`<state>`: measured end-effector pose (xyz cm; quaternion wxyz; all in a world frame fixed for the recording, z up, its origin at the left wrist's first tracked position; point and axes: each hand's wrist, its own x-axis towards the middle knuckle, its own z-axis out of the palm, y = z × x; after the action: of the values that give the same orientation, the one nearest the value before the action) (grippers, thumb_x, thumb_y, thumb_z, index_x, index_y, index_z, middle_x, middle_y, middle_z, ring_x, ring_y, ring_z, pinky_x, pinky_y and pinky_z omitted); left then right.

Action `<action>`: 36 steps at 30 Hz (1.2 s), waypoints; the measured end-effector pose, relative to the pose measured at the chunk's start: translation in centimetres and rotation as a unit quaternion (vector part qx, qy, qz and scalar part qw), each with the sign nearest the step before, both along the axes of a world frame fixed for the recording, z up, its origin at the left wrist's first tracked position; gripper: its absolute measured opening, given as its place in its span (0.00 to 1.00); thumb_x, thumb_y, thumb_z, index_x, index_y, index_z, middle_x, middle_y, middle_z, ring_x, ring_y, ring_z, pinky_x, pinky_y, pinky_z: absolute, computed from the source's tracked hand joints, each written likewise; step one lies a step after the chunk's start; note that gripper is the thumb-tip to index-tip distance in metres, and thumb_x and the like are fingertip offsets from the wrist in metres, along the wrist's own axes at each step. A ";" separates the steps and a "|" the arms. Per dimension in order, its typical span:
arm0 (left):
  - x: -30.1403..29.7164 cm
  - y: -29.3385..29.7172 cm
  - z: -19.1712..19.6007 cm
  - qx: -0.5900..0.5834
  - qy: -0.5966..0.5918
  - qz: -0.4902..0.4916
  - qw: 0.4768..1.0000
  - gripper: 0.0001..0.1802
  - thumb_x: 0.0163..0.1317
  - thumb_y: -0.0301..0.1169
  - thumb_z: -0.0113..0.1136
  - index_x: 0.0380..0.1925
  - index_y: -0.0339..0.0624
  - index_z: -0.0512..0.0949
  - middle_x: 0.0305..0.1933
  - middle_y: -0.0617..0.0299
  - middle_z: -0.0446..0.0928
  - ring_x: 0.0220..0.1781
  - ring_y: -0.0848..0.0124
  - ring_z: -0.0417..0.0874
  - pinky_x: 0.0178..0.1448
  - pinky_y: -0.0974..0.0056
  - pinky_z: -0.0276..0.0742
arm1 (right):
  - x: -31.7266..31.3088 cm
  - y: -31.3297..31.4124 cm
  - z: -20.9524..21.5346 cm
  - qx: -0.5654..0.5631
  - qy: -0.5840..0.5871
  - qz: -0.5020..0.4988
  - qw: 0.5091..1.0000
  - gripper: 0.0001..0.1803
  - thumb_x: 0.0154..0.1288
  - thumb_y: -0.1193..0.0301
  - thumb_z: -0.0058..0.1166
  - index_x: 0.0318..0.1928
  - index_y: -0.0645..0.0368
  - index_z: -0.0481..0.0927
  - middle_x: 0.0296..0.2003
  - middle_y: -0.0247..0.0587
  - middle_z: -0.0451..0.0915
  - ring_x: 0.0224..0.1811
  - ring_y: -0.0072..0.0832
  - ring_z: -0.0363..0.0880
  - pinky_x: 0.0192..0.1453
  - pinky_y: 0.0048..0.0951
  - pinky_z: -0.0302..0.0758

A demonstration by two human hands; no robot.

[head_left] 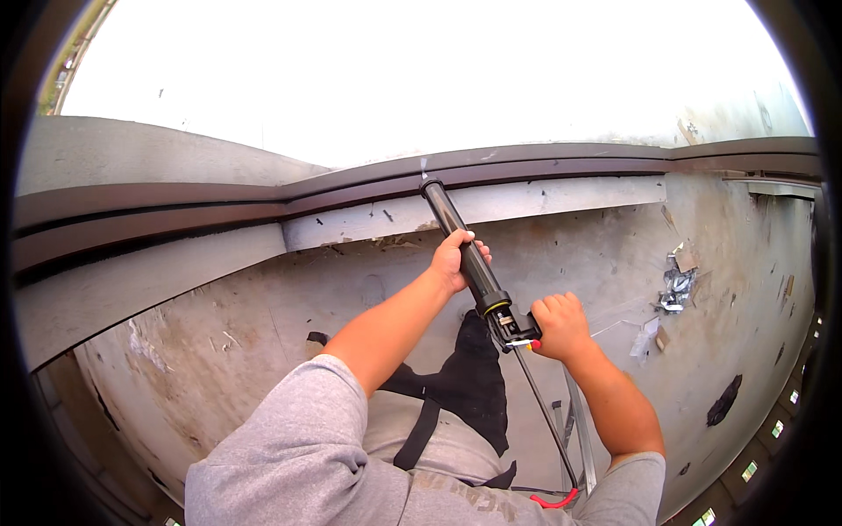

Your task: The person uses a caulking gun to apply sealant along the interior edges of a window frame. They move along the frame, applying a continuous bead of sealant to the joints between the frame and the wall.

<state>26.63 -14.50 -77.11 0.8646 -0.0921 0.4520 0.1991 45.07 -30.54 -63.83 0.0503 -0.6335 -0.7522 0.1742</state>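
A long caulking gun (478, 267) with a black barrel slants up and away from my body. Its tip meets a brown metal frame (368, 187) along the ledge, beside a small whitish smear. My left hand (454, 260) is wrapped around the middle of the barrel. At the rear, my right hand (561, 326) is closed around the handle, whose trigger is mostly hidden by my fingers. From the back of the gun a thin plunger rod (545, 405) runs down toward my waist, near a red curved piece (555, 501).
Below the frame runs a pale ledge (561, 196). Crumpled silvery wrapping (676, 287) and scraps litter the stained concrete floor (605, 254) at right, with a black rag-like piece (724, 401) farther over. Metal legs or rails (581, 425) stand beside my right side.
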 end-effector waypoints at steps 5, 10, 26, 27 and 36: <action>8.7 -1.7 -1.4 0.007 0.018 -0.011 1.000 0.14 0.60 0.35 0.59 0.36 0.34 0.74 0.32 0.51 0.78 0.35 0.59 0.81 0.47 0.55 0.84 | 8.6 -2.5 -2.0 0.035 0.020 -0.016 0.999 0.18 0.35 0.61 0.66 0.23 0.51 0.69 0.20 0.35 0.70 0.23 0.36 0.71 0.32 0.37 0.62; 17.0 -3.3 -2.1 0.012 0.023 -0.018 1.000 0.14 0.60 0.35 0.60 0.36 0.33 0.73 0.32 0.50 0.78 0.35 0.59 0.81 0.47 0.55 0.84 | 16.5 -4.7 -2.9 0.034 0.029 -0.033 0.998 0.17 0.36 0.61 0.66 0.22 0.51 0.69 0.19 0.34 0.71 0.22 0.35 0.72 0.30 0.37 0.62; 32.4 -7.1 1.0 -0.027 -0.005 -0.088 0.996 0.13 0.60 0.33 0.60 0.35 0.35 0.72 0.34 0.52 0.76 0.35 0.60 0.81 0.46 0.53 0.84 | 29.3 -10.1 1.4 -0.011 0.003 -0.101 0.995 0.18 0.38 0.58 0.65 0.22 0.53 0.70 0.20 0.39 0.72 0.23 0.39 0.73 0.33 0.39 0.65; 33.1 -7.4 0.6 -0.024 0.001 -0.083 0.996 0.14 0.60 0.34 0.60 0.36 0.34 0.72 0.33 0.51 0.76 0.36 0.59 0.80 0.46 0.54 0.84 | 29.7 -10.4 1.7 -0.039 -0.002 -0.108 0.993 0.17 0.39 0.59 0.65 0.24 0.54 0.72 0.22 0.40 0.74 0.26 0.39 0.75 0.35 0.39 0.66; 38.3 -8.4 0.8 -0.020 0.027 -0.089 0.995 0.14 0.60 0.34 0.60 0.35 0.33 0.72 0.33 0.52 0.75 0.35 0.60 0.80 0.46 0.54 0.84 | 34.8 -10.3 1.5 0.019 0.100 -0.099 0.990 0.23 0.39 0.68 0.64 0.41 0.59 0.79 0.39 0.44 0.79 0.43 0.42 0.76 0.55 0.42 0.71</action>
<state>64.89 -22.95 -76.33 0.8644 -0.0633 0.4855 0.1142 79.90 -40.85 -62.30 0.1544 -0.6835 -0.6797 0.2168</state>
